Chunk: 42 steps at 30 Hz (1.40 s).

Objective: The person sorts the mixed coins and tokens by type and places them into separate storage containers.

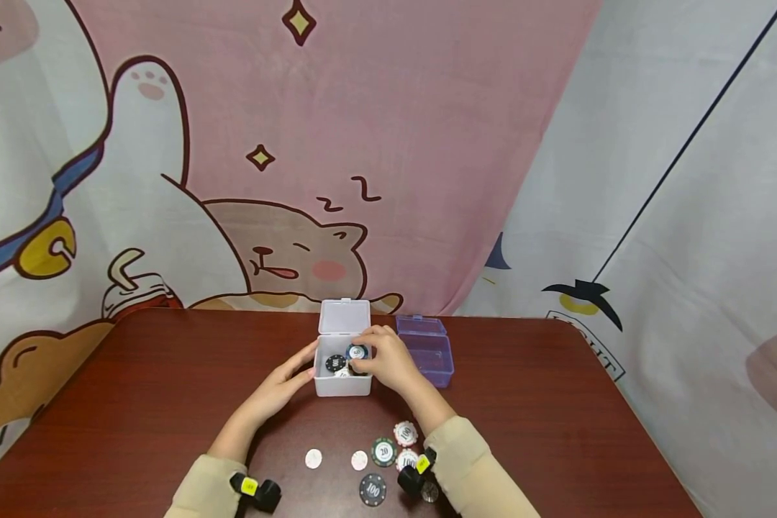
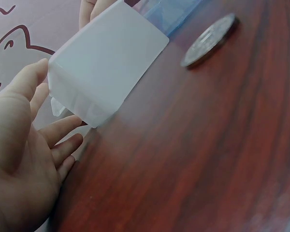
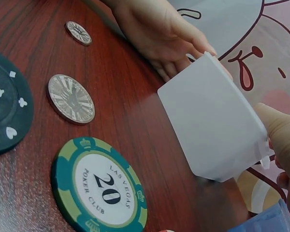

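A small white box [image 1: 343, 387] with its lid [image 1: 344, 317] raised stands near the table's back edge. Inside it lie a black poker chip [image 1: 335, 363] and other chips, partly covered. My left hand [image 1: 275, 391] rests against the box's left side, fingers extended and thumb at the rim, as the left wrist view also shows. Over the right part of the box, my right hand [image 1: 391, 360] pinches a blue-edged poker chip [image 1: 357, 351] between thumb and fingers. In the right wrist view the box wall hides those fingertips.
A purple see-through box [image 1: 430, 360] stands open just right of the white one. Nearer me lie a green 20 chip [image 1: 383, 452], a black 100 chip [image 1: 372, 490], white 100 chips [image 1: 405, 433] and silvery coins [image 1: 314, 458]. A printed cloth [image 1: 427, 144] hangs behind the table.
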Motion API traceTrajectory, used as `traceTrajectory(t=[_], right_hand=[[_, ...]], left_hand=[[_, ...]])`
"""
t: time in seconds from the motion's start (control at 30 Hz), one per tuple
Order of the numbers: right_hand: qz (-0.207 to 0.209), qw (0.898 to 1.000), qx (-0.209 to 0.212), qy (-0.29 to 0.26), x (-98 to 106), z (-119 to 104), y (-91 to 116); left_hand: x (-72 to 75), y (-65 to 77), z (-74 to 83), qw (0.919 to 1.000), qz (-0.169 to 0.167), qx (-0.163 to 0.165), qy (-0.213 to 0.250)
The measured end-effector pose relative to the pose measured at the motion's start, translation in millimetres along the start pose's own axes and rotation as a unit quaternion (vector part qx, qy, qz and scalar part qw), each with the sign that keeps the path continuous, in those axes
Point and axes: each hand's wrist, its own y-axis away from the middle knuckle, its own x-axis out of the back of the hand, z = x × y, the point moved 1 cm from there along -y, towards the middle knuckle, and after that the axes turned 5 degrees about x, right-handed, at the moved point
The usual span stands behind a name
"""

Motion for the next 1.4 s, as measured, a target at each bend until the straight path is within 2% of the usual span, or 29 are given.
traceTrajectory(t=[0.1,0.33,0.47,0.63,0.83,1.0,1.1,1.17,1.4], right_hand=[[-0.008,1.000,-0.010,0.006,-1.0,0.2,-0.5],[-0.014,0.999,-0.025,0.022,0.4,-2.6,-1.9],[-0.021,0.999,-0.023,0.039,0.8,-3.3,-0.8],[-0.021,0.999,-0.018,0.034,2.0,-4.5,3.7],[0.003,1.000,0.008,0.017,6.2,-6.7,10.9],[0.014,1.000,0.015,0.001,10.3,-8.2,18.4],[0.019,1.000,0.019,-0.005,13.6,-9.8,23.9],[0.022,0.999,0.023,-0.013,16.2,-11.4,27.8],[0.030,0.998,0.051,-0.021,25.3,-17.9,39.9]], left_hand=[[0.0,-0.8,-2.9,1.0000,0.000,-0.003,-0.001],[1.4,-6.6,-28.0,0.9999,0.008,-0.010,-0.005],[2.0,-7.6,-33.6,0.9999,0.005,-0.015,-0.002],[0.6,-6.5,-30.4,0.9999,0.007,-0.007,-0.003],[0.6,-7.0,-31.7,0.9998,0.012,0.000,-0.015],[-1.4,-1.9,-11.3,0.9999,0.007,-0.009,-0.012],[-1.5,-0.7,-4.9,0.9999,0.005,-0.010,-0.012],[-1.2,-1.4,-7.2,0.9998,0.007,-0.013,-0.013],[2.0,-7.5,-31.5,0.9998,0.010,-0.011,-0.012]])
